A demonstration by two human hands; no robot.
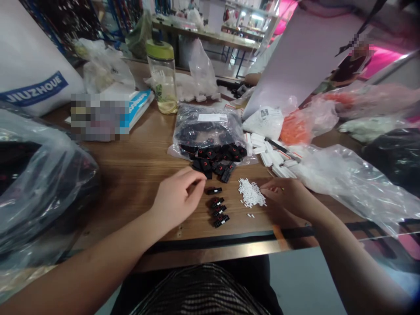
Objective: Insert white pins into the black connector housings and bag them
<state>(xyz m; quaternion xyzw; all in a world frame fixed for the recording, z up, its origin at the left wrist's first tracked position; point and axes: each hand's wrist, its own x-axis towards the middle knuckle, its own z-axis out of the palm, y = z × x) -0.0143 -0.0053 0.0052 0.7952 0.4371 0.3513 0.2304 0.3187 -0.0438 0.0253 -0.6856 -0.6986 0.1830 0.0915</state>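
My left hand (179,192) is curled with thumb and fingertips together, beside a loose heap of black plastic connectors (225,170) with red parts. What its fingertips hold, if anything, cannot be made out. Several more black connectors (219,211) lie in a short column to its right, white bits showing in them. At the right edge of a pile of tiny white plugs (250,192), the fingers of my right hand (290,196) are drawn together; anything between them is too small to name. A few single white plugs (250,215) lie nearer the table edge.
Behind the heap lies a clear bag (206,124) of black connectors. White strips (271,153) and an orange-filled bag (295,127) are at right. A green-lidded bottle (162,78) stands at back left. Large plastic bags (42,183) crowd the left. The table edge (223,243) runs close in front.
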